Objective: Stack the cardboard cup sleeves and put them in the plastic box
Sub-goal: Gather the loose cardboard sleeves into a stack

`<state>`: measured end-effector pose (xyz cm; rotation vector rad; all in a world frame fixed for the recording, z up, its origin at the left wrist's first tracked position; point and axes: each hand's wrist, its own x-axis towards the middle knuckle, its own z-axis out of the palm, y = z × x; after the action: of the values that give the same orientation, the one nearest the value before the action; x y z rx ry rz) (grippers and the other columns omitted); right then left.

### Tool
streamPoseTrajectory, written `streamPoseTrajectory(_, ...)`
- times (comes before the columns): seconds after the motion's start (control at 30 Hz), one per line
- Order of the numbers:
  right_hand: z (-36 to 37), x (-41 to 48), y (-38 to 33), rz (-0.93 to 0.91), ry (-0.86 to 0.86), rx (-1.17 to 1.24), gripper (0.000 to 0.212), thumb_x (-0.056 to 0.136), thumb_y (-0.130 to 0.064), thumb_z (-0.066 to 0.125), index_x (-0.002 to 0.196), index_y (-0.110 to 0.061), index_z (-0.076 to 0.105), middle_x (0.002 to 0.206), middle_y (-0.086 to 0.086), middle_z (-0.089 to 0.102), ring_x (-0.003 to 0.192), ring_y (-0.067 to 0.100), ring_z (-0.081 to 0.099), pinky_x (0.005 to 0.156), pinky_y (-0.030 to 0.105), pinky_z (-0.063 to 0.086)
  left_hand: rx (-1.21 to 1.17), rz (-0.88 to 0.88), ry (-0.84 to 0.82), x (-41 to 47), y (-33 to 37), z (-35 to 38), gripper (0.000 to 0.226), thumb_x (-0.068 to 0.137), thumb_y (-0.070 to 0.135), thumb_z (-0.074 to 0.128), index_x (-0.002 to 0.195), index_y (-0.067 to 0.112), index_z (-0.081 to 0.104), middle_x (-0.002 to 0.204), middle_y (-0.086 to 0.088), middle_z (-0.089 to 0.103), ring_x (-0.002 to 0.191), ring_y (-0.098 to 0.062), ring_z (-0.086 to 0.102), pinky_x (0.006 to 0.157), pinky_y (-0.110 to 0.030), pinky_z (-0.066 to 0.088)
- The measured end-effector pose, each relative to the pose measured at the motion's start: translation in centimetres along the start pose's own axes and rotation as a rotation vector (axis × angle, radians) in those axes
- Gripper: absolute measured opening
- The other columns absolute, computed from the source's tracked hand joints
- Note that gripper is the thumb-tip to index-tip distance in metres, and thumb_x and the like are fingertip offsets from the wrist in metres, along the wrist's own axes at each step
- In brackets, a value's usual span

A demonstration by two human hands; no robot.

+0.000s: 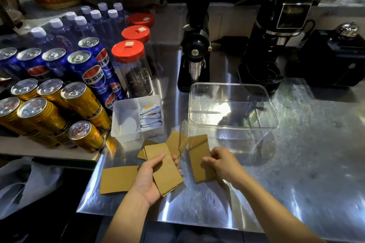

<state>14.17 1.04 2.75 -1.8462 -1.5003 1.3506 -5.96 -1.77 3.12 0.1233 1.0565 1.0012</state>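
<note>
Head view is looking down on a shiny steel counter (pixel 296 163) where a person is working with both bare hands. Left hand (pixel 152 173) is gripping a small stack of cardboard cup sleeves (pixel 167 171), thumb lying across the top face and fingers curling around the far edge, so the stack is sitting tilted in the palm. Right hand (pixel 223 163) is pinching a single flattened sleeve (pixel 199 162) at its right edge, thumb and fingertips closing on the cardboard while the sleeve is lying flat against the counter. One more loose sleeve (pixel 116 179) is lying just beside the left wrist at the counter's left edge, and a few others (pixel 173 142) are fanning out on the steel beyond the left hand's stack, partly tucked under it. Clear plastic box (pixel 233 124) is standing open and upright just beyond the right hand, with nothing visible inside it; its near wall is reflecting the sleeves. A white divided tray (pixel 122 122) holding small sachets (pixel 151 116) is sitting to the left of the box. Blue cans (pixel 88 69) and gold cans (pixel 39 112) are crowding the left side, red-lidded jars (pixel 128 51) are standing behind the tray, and a black grinder (pixel 195 41) is rising behind the box
</note>
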Motion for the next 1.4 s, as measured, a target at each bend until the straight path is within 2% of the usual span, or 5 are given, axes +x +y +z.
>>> streamPoseTrajectory(0.27, 0.6, -2.1, -2.7, -0.072, -0.220, 0.417, 0.024, 0.087, -0.005, 0.057, 0.064, -0.009, 0.054, 0.048, 0.006, 0.048, 0.035, 0.014, 0.041, 0.030, 0.019, 0.030, 0.036, -0.038, -0.120, -0.3, -0.6, 1.0, 0.032, 0.075, 0.033, 0.063, 0.088, 0.007, 0.076, 0.091, -0.019, 0.075, 0.081, -0.034, 0.072, 0.061, -0.043, 0.059)
streamPoseTrajectory(0.6, 3.3, -1.3, -3.7, -0.179, -0.305, 0.146, 0.017, 0.082, -0.029, 0.066, 0.069, -0.019, 0.060, 0.045, -0.012, 0.060, 0.038, 0.000, 0.050, 0.035, 0.013, 0.035, 0.066, 0.002, -0.071, -1.0, -0.6, -0.7, 0.025, 0.069, 0.017, 0.068, 0.089, 0.002, 0.075, 0.090, -0.022, 0.074, 0.078, -0.035, 0.071, 0.064, -0.045, 0.058)
streamPoseTrajectory(0.87, 4.4, 2.5, -2.7, -0.255, -0.024, -0.154, 0.013, 0.081, -0.027, 0.066, 0.083, -0.016, 0.059, 0.081, 0.002, 0.062, 0.070, 0.014, 0.054, 0.059, 0.023, 0.039, -0.038, 0.111, -0.059, -2.0, 0.3, -3.4, 0.032, 0.077, 0.015, 0.054, 0.099, -0.002, 0.071, 0.100, -0.020, 0.073, 0.080, -0.031, 0.071, 0.072, -0.042, 0.060)
streamPoseTrajectory(1.17, 7.1, 5.0, -2.6, -0.309, 0.025, -0.482, 0.082, 0.066, -0.049, 0.072, 0.129, -0.012, 0.036, 0.137, 0.015, 0.043, 0.130, 0.031, 0.034, 0.104, 0.040, 0.028, -0.076, 0.130, -0.018, -3.6, -0.2, -6.1, 0.029, 0.076, 0.011, 0.054, 0.093, 0.000, 0.073, 0.088, -0.016, 0.075, 0.075, -0.027, 0.071, 0.070, -0.039, 0.060)
streamPoseTrajectory(1.4, 7.3, 5.9, -3.5, -0.288, 0.039, -0.504, 0.096, 0.057, -0.048, 0.079, 0.133, -0.017, 0.029, 0.134, 0.012, 0.046, 0.126, 0.030, 0.035, 0.100, 0.042, 0.024, -0.059, 0.122, 0.050, -4.3, -0.3, -6.9, 0.030, 0.072, 0.013, 0.059, 0.094, -0.001, 0.073, 0.089, -0.019, 0.073, 0.074, -0.029, 0.070, 0.067, -0.040, 0.059)
